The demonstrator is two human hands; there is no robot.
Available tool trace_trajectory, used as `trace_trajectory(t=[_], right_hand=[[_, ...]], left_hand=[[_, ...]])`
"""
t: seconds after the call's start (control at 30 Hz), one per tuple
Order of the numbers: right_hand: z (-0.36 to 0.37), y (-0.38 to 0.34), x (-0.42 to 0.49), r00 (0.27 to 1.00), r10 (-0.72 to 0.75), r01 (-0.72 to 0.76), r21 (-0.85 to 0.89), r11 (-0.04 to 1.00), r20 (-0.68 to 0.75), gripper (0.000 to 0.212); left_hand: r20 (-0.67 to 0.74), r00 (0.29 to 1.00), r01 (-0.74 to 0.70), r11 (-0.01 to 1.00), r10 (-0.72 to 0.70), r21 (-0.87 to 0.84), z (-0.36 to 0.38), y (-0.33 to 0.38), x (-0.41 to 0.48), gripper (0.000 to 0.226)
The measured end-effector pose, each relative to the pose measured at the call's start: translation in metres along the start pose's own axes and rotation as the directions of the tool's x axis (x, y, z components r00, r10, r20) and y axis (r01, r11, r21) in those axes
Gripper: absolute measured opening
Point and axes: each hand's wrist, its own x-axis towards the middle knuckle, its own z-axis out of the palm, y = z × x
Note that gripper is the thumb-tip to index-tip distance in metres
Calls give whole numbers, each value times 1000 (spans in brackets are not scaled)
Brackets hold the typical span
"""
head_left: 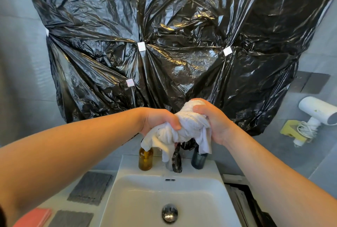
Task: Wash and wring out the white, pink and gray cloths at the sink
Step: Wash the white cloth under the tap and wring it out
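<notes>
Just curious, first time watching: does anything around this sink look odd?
Yes. Crumpled black plastic sheeting hangs above the sink, fixed with small white tape squares; it hides whatever is behind.

The white cloth [184,126] hangs in front of the tap [176,163], the brown bottle [145,159] and the blue bottle [198,160], so their tops are hidden. The pink cloth [34,217] is partly behind the left arm [73,153] and cut off at the bottom edge. The sink [127,199] is cut off there too.
</notes>
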Motion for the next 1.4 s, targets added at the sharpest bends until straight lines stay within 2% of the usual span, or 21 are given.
trace_trajectory(t=[0.1, 0.23, 0.33, 0.43, 0.47, 0.53, 0.6, 0.67, 0.73, 0.77, 0.8, 0.87, 0.9, 1.0, 1.1, 1.4], right_hand=[[1, -3, 1, 1000, -1, 1, 4, 1000, 0, 27], [2, -16, 5, 999, -33, 33, 3, 999, -7, 32], [4, -32, 4, 997, -58, 59, 17, 998, -42, 49], [3, -37, -5, 995, 98, -97, 95, 991, -5, 69], [4, -35, -9, 987, 162, -160, 114, 981, -6, 70], [7, -23, -11, 975, 215, -208, 107, 972, -57, 57], [11, -12, -11, 976, 191, -181, 105, 978, -101, 44], [13, -7, -9, 989, 117, -111, 73, 991, -89, 36], [12, -7, -7, 998, 42, -43, -11, 999, -49, 21], [10, -6, -4, 1000, 16, -17, -37, 999, -20, 15], [10, -6, -3, 1000, -1, 2, -55, 998, 3, 12], [8, -5, -1, 1000, -14, 14, -75, 997, 2, 11], [7, -4, -1, 1000, -13, 12, -77, 997, -11, 17], [7, -3, -1, 999, 7, -10, -87, 996, -41, 46], [8, -1, -1, 996, 39, -45, -80, 996, -79, 62], [9, -1, -1, 992, 47, -56, -73, 996, -117, 68]], left_hand=[[-12, 1000, -4, 1000, 4, 11, -1, 4, -3, 55], [-52, 998, -36, 999, 37, 28, -7, 16, -13, 47], [-84, 993, -82, 996, 85, 46, -10, 28, -25, 46], [-225, 968, -87, 990, 110, 109, -9, 37, -30, 52], [-289, 949, -78, 983, 124, 166, -8, 39, -29, 47], [-317, 941, -30, 966, 113, 256, -4, 38, -23, 42], [-377, 922, 21, 963, 85, 269, -3, 28, -12, 18], [-408, 912, 46, 974, 50, 221, -8, 15, 0, 17], [-369, 930, 49, 990, 3, 132, -8, 7, -2, 15], [-279, 960, 50, 992, -17, 112, -7, 7, -5, 19], [-169, 985, 50, 994, -33, 99, -8, 9, -6, 33], [-123, 991, 62, 994, -51, 89, -9, 11, -9, 42], [-128, 991, 57, 995, -46, 85, -10, 11, -9, 41], [-30, 998, 50, 996, -48, 77, -12, 10, -10, 57], [-22, 998, 65, 993, -64, 98, -15, 9, -8, 63], [16, 999, 46, 996, -48, 82, -19, 9, -7, 57]])
